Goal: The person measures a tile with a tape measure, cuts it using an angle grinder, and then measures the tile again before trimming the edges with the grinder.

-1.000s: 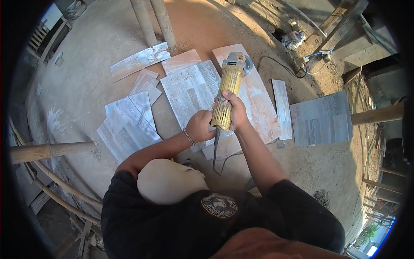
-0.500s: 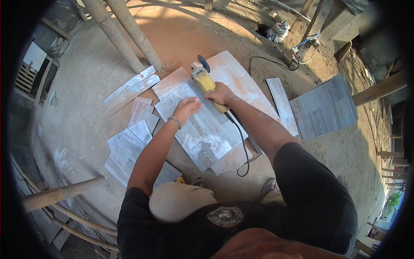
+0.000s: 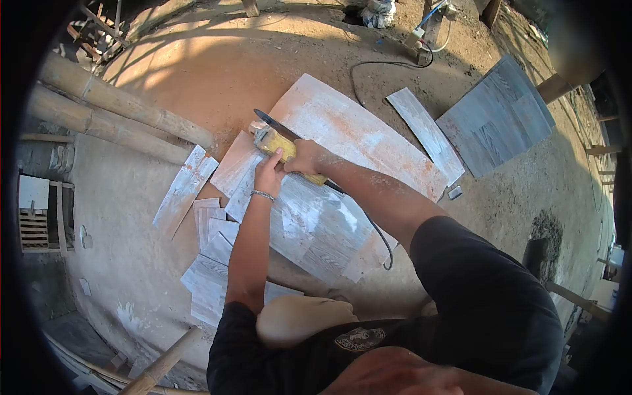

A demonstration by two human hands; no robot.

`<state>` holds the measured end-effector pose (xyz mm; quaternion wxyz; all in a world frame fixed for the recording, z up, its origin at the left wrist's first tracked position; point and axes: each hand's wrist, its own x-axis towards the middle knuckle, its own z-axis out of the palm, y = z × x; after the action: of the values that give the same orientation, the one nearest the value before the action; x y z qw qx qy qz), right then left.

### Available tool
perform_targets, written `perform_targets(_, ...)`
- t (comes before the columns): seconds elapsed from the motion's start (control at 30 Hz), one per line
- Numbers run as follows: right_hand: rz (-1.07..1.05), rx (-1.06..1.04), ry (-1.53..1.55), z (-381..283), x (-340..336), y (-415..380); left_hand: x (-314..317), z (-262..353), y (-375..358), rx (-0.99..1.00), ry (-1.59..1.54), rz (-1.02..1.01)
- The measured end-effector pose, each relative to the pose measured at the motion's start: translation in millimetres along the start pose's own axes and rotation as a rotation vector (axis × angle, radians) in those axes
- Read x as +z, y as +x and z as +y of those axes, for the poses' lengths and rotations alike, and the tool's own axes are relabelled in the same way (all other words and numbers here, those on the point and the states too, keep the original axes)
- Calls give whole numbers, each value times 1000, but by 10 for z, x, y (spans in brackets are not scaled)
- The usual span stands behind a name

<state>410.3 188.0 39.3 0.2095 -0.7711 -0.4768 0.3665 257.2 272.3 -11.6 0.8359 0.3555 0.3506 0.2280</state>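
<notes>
A yellow angle grinder (image 3: 283,145) is held above the grey wood-patterned tiles (image 3: 316,227), its dark disc (image 3: 268,119) tilted up at the far end. My right hand (image 3: 307,158) wraps round the middle of its body. Against the near side of the grinder, my left hand (image 3: 268,174) has its fingers on the body close to the head; part of its grip is hidden. A black cord (image 3: 378,230) trails from the grinder's rear over the tiles. Beyond lies a large tile dusted with reddish powder (image 3: 355,125).
Cut tile pieces (image 3: 214,220) lie on the left, near a narrow strip (image 3: 184,187). Another strip (image 3: 426,135) and a stack of tiles (image 3: 500,118) are on the right. Bamboo poles (image 3: 125,108) stand at upper left. A cable (image 3: 388,62) runs to a socket block (image 3: 415,37).
My left hand has moved from beside the grinder onto its body. The grinder has turned, its disc now further left. The camera view has shifted too.
</notes>
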Motion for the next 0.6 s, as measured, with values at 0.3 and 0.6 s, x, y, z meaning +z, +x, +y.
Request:
perform_targets(0.3, -2, -20, 81, 53, 31, -65, -56, 94, -37, -69, 191, -22)
perform_targets(0.6, -28, 30, 102, 28, 56, -168, -153, 46, -60, -16, 190, -40)
